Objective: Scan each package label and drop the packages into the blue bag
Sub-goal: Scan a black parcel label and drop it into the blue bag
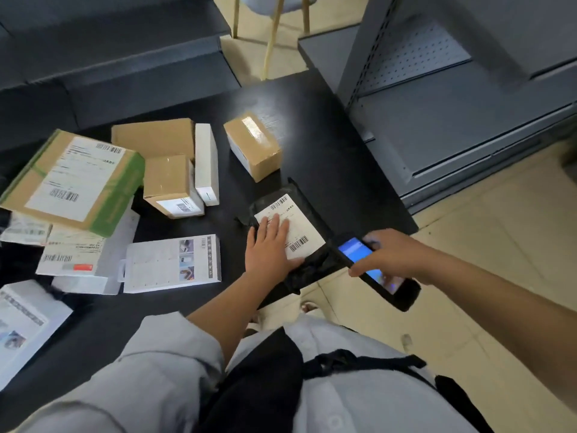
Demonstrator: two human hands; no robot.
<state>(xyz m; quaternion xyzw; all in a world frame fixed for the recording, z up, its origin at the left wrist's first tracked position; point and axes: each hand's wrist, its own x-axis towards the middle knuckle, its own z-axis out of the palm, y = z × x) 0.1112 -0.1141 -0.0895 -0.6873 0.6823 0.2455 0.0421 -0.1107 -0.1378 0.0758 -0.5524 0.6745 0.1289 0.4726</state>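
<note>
Several pkgs on black table (327, 145), grey shelving (452, 104) beside

Pale grey-blue shirt (175, 370), sleeves rolled; black strap (359, 362) across front.

Grey metal shelving (452, 98) stands beside a wooden-legged chair (271, 29).

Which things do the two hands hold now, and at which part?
The right hand grips the black handheld scanner around its middle. The left hand holds nothing; it presses flat on the black plastic mailer's white label.
</note>
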